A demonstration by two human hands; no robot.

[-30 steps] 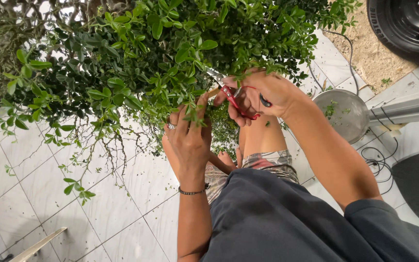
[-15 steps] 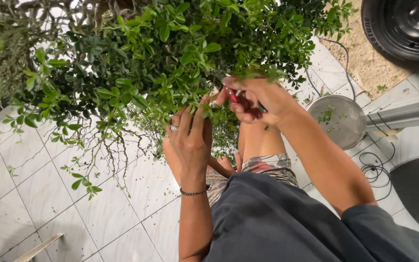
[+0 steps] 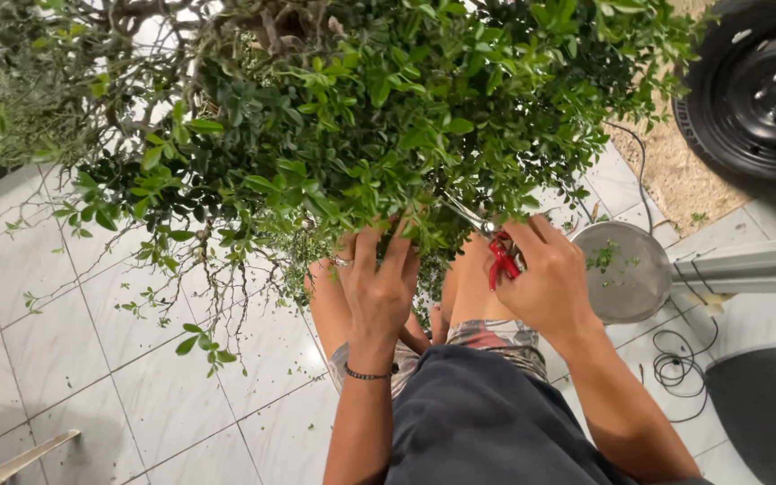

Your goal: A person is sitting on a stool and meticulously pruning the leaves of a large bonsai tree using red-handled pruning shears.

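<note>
Scissors (image 3: 489,235), red-handled with thin metal blades, sit in my right hand (image 3: 545,283); fingers are curled shut through the loops, and the blades point up-left into the lower edge of the bush (image 3: 379,117). I cannot tell how far apart the blades stand, since leaves cover the tips. My left hand (image 3: 376,287) is just beside them, fingers spread and pushed up into the foliage, parting twigs; whether it pinches one I cannot tell. There is a ring on one finger and a dark bracelet (image 3: 365,374) at the wrist.

Risks as I judge them: the left fingertips are close to the hidden blade tips, so a blind snip could nick a finger. Dense leaves hide the cut line, so a thicker stem than meant could get clipped. My bare knees (image 3: 473,287) sit right under the cut, so clippings or a dropped tool land there.

Further out, a round metal strainer (image 3: 626,274) with a few green bits lies on the white tiled floor (image 3: 74,359). A black cable (image 3: 675,368) coils near it, an easy snag for a foot. A car tyre (image 3: 756,90) is top right.
</note>
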